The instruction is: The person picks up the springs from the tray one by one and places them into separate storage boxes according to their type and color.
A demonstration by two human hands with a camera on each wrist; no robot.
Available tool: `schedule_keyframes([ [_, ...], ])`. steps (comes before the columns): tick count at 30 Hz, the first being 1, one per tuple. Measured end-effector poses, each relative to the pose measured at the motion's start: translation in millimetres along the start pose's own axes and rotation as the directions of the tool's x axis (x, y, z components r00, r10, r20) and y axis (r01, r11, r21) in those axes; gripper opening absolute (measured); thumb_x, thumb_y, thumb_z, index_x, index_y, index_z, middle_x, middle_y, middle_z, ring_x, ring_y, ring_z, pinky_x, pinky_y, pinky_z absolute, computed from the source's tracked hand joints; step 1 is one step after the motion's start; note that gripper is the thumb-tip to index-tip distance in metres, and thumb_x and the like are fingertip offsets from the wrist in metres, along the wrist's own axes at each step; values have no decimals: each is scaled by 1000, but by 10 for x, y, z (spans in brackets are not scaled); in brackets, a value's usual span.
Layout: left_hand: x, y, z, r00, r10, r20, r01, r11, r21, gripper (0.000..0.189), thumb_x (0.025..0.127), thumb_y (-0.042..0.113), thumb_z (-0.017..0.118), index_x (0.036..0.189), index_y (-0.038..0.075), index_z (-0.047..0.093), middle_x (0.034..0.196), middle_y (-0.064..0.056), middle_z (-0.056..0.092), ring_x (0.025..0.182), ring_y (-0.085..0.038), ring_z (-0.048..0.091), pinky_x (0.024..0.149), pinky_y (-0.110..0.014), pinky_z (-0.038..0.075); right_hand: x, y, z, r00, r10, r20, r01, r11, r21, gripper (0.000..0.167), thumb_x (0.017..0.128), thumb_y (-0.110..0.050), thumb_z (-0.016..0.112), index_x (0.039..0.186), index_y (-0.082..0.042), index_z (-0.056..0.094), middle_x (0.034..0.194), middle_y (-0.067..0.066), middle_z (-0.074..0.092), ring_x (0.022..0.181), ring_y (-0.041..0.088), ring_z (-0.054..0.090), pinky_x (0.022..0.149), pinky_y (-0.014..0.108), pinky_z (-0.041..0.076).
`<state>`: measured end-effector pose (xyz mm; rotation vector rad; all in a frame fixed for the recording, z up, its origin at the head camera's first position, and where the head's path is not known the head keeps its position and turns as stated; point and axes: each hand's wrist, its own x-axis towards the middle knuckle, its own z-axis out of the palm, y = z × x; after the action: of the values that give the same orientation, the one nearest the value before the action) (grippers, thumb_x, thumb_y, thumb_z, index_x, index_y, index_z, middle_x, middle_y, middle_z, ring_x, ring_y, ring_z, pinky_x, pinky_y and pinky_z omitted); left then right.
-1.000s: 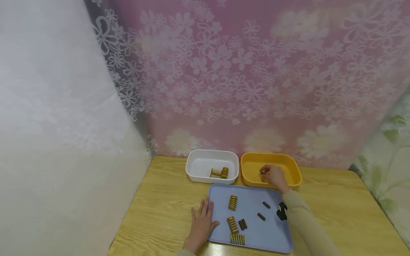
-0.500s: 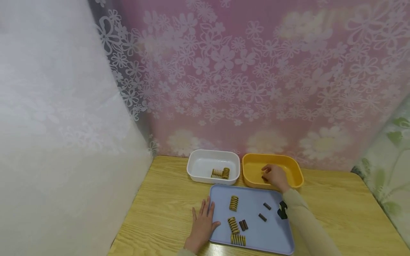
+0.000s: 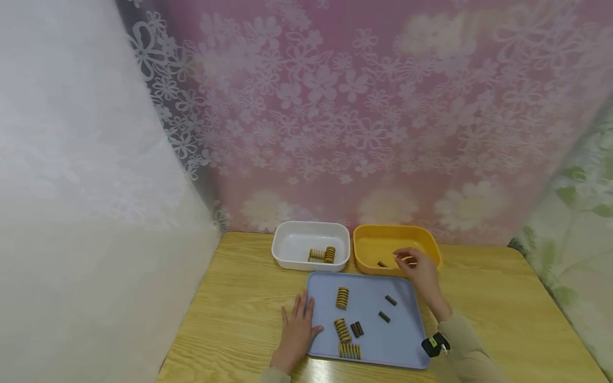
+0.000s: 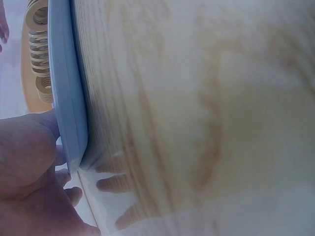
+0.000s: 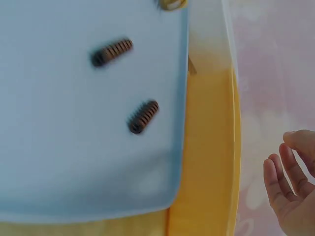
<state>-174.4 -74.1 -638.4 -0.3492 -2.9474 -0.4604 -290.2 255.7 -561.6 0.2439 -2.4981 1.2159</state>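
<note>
My right hand (image 3: pixel 419 270) is over the right part of the yellow bin (image 3: pixel 364 234), its fingers loosely bent with nothing between them, as the right wrist view also shows. Left of it, a small brown coil spring (image 3: pixel 381 264) lies in that bin. My left hand (image 3: pixel 296 332) rests at the left edge of the blue tray (image 3: pixel 397 346), fingers straight and thumb over the rim. On the tray are brown springs, two apart (image 5: pixel 143 117) at the right and a pair (image 3: pixel 356 329) side by side. Larger yellow springs (image 3: pixel 342 298) stay toward the tray's left side.
A white bin (image 3: pixel 287 239) left of the yellow one holds a few yellow springs (image 3: pixel 330 255). Both bins stand behind the tray, against a pink flowered curtain (image 3: pixel 306 133). The wooden table (image 3: pixel 239 298) extends to both sides, with a pale wall covering (image 3: pixel 96 213) at the left.
My right hand has let go of a brown spring in the yellow bin and drawn away to the right. The left hand stays at the tray's edge; the head view has shifted slightly.
</note>
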Motion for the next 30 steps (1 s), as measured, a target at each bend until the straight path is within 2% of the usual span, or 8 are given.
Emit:
schedule_keyframes([
  [7,0,-5,-64,1000,-7,6,7,999,-43,73,88,37,73,145,-2,52,159,-21,37,145,-41,37,105,-77,29,-347,21,117,999,10,-34,-7,996,91,19,87,2,77,105,-1,74,99,14,74,83,10,67,71,7,50],
  [11,4,-5,-84,1000,-5,3,5,999,-53,72,88,37,73,145,-2,51,159,-21,37,145,-41,37,105,-77,29,-498,75,225,1000,19,-12,-18,997,81,22,83,7,77,104,0,74,97,15,75,83,18,70,71,12,54],
  [16,7,-9,-69,1000,-9,6,9,999,-46,73,88,38,72,145,-2,51,159,-20,37,145,-41,36,106,-77,29,-599,133,328,995,62,84,-69,995,78,27,82,10,76,107,1,74,103,17,74,88,32,71,73,26,59],
  [20,-3,0,-53,1000,-11,10,11,999,-52,73,88,37,73,145,-2,51,160,-21,36,146,-41,36,106,-77,28,-640,167,391,983,120,140,-125,992,33,29,79,11,78,106,2,74,102,17,74,88,32,72,74,31,60],
  [24,-9,5,-38,1000,-3,3,3,999,-45,73,87,38,73,145,-2,52,159,-20,37,145,-41,37,105,-77,29,-661,197,436,972,165,165,-160,986,-39,28,77,11,79,103,2,75,97,15,75,84,27,72,70,28,59],
  [30,-13,11,-25,1000,7,-3,-7,999,-32,72,88,38,73,145,-1,52,159,-20,37,145,-41,38,105,-76,30,-681,231,444,961,216,174,-209,976,-58,28,75,12,79,101,3,74,93,15,75,81,25,72,67,24,57],
])
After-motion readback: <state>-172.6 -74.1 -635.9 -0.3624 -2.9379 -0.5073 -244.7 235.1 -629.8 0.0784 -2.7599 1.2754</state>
